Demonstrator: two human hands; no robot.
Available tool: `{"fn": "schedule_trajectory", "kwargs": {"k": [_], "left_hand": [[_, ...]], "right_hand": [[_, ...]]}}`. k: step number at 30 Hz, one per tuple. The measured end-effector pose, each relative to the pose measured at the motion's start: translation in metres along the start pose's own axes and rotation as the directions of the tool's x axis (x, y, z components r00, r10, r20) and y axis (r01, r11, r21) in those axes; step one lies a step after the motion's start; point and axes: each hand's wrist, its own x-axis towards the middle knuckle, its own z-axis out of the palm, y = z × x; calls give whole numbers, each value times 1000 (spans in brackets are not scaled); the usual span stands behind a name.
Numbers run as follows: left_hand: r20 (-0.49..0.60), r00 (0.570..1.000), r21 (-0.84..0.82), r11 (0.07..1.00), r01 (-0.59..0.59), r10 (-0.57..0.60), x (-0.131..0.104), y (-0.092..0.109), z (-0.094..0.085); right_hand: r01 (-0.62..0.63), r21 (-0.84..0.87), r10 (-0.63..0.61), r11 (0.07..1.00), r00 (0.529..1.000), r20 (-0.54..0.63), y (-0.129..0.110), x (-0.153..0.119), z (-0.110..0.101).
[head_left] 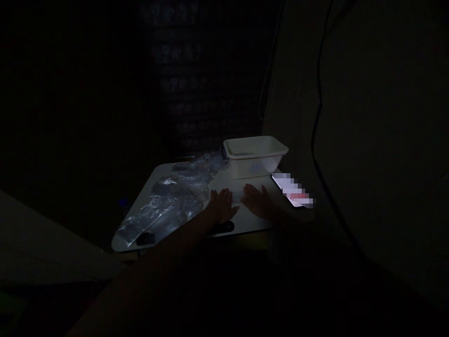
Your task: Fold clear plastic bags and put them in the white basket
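Note:
In the dim head view, my left hand [220,205] lies on the white table [245,224] with its fingers stretched out. My right hand [257,200] rests opposite it, also spread. Between the two hands is a small, flat, clear plastic piece [237,195], which the fingers of both seem to touch; its kind is too dark to make out. Left of my left hand lie several crumpled clear plastic bags [175,199]. Just beyond the hands stands a white plastic basin [254,166].
A lit phone [287,187], partly pixelated, lies at the table's right side. Dark slots [224,228] sit along the table's near edge. A wall with a hanging black cable [318,112] rises on the right. Dark rows of wrapped items [182,84] stand behind.

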Motion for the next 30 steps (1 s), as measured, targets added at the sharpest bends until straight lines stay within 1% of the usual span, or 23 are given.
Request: {"fn": "schedule_trajectory", "kwargs": {"k": [2, 5, 7, 8, 11, 12, 14, 16, 18, 22, 26, 30], "left_hand": [[5, 1000, -4, 1000, 2, -2, 0, 0, 0], [12, 1000, -20, 1000, 3, -3, 0, -1, 2], [6, 1000, -43, 999, 3, -3, 1, -2, 3], [-2, 1000, -60, 998, 12, -12, 3, -2, 4], [-47, 997, -119, 991, 60, -66, 9, -3, 9], [-61, 995, -136, 988, 74, -83, 11, -3, 10], [-66, 994, -151, 985, 78, -89, 14, -4, 12], [-43, 996, -140, 988, 68, -74, 14, -3, 13], [-20, 998, -114, 992, 51, -54, 12, -2, 14], [-36, 999, -77, 996, 37, -40, 7, 0, 12], [-33, 999, -60, 998, 33, -35, 7, 2, 9], [-21, 999, -53, 998, 40, -42, 9, 2, 7]], "right_hand": [[24, -26, -24, 999, 1000, 12, 10, -4, 1], [97, -63, -95, 993, 995, 40, 27, -8, 1], [105, -73, -102, 992, 994, 34, 33, -7, 0], [89, -69, -88, 994, 996, 22, 33, -6, -1], [33, -19, -34, 999, 999, -8, 22, 4, -4], [43, 1, -43, 999, 999, -10, 16, 8, -5], [99, 31, -99, 995, 995, 3, 2, 15, -7], [136, 53, -138, 989, 990, 24, -10, 19, -7], [134, 75, -138, 988, 989, 53, -17, 22, -7], [73, 103, -83, 992, 993, 89, -22, 21, -3], [72, 66, -76, 995, 995, 67, -22, 18, -1], [55, 56, -58, 997, 996, 69, -21, 17, -2]]}}
